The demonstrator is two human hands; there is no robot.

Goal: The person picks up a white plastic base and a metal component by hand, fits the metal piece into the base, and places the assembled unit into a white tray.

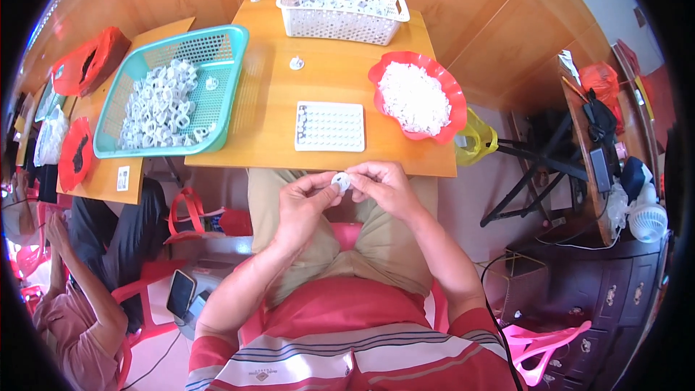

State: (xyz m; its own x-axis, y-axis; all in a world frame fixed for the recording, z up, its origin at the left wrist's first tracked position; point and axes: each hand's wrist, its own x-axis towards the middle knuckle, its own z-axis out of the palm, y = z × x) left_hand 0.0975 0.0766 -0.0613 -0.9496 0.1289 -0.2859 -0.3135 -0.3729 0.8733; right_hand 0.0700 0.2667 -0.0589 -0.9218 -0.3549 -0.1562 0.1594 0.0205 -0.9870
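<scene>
Just beyond the table's near edge, over my lap, a small white round plastic part (340, 180) is held up between both hands. Thumb and fingers of my left hand (304, 201) pinch it from the left. My right hand (388, 190) is closed at its right edge, with the fingertips pressed together against it; whether they also hold some tiny piece is too small to tell. A white shallow tray with rows of small pockets (333, 148) lies ahead of my hands, and small dark pieces sit in its left-hand pockets.
A green basket (230, 101) of grey-white plastic parts stands left, a red scalloped bowl (457, 112) of small white pieces right. Behind is a white perforated basket (347, 29). One loose white part (296, 63) rests on the table (268, 101). Another person (79, 318) sits at the left.
</scene>
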